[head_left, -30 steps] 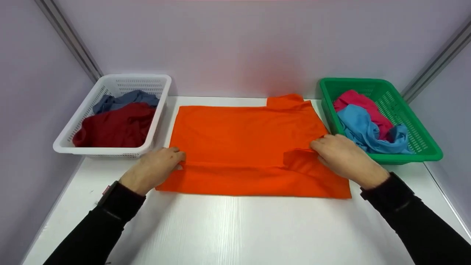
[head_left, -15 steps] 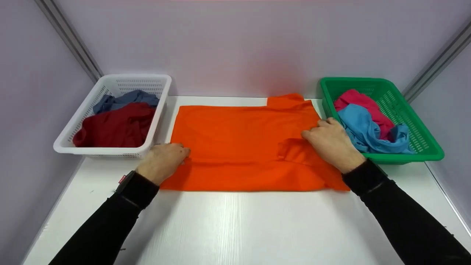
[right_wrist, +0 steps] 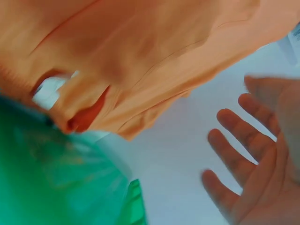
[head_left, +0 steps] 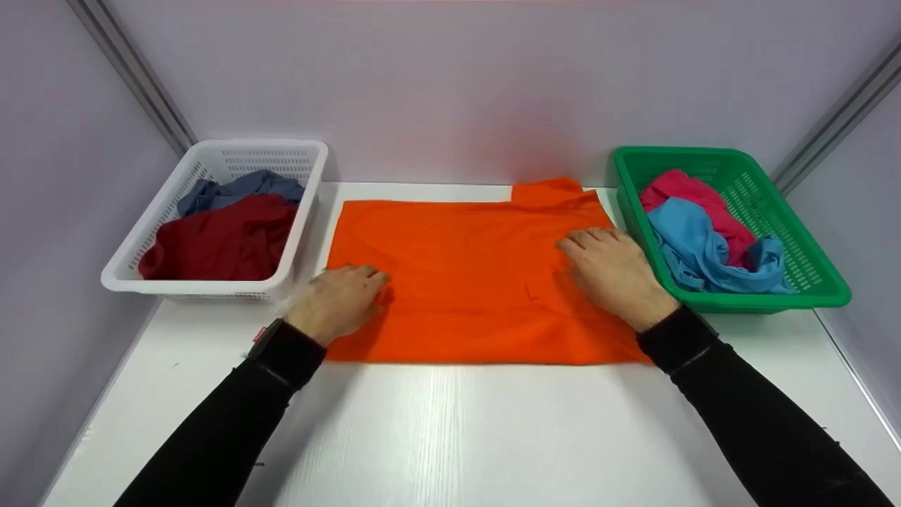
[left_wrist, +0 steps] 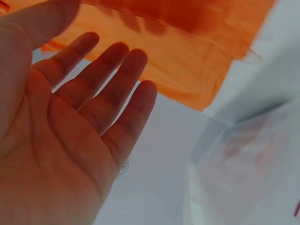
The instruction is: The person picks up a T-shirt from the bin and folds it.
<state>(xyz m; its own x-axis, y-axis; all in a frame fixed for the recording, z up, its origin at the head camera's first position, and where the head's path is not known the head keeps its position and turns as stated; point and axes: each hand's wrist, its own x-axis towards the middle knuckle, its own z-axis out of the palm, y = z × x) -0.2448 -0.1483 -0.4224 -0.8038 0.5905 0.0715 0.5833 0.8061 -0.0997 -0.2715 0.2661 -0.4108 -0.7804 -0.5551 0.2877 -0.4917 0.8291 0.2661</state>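
An orange shirt lies folded into a wide rectangle on the white table, a short flap sticking out at its far right. My left hand hovers over its left side; in the left wrist view its fingers are spread and relaxed, with nothing in them. Over the right part is my right hand, palm down. The right wrist view shows that hand's fingers apart and loosely bent, clear of the cloth. A sleeve-like opening shows at the shirt's edge there.
At the back left stands a white basket holding a dark red cloth and a blue-grey one. A green basket at the right, close beside the shirt, holds pink and light blue cloths. Pale walls enclose the table.
Both hands have let go of the orange shirt and shifted inward over it. Its near edge has moved away from me, and the loose fold at the right has flattened.
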